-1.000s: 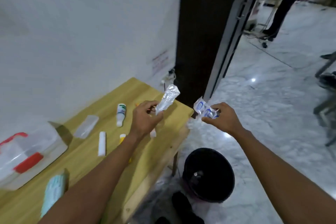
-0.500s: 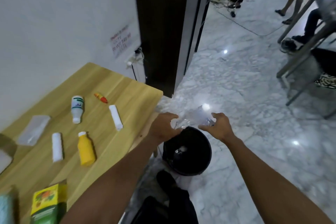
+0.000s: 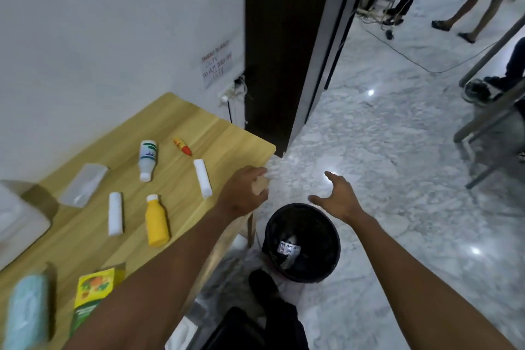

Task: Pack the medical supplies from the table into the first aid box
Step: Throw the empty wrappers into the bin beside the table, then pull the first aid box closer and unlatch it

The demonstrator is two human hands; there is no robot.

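The left hand (image 3: 244, 193) is curled round a small tan roll (image 3: 259, 187) at the table's (image 3: 184, 122) three o'clock edge. The right hand (image 3: 338, 199) hangs spread and empty over the black bin (image 3: 326, 224). That roll looks light and soft to me, best pinched across its middle and carried to the first aid box (image 3: 20, 224) at nine o'clock. Only the wall notice (image 3: 217, 64) is readable, "CCTV DO NOT TURN OFF".

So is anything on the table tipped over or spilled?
Both bottles lie on their sides on the wooden table: the white plastic bottle with a green label and the yellow plastic bottle with a white cap. Their caps look closed, and nothing has spilled.
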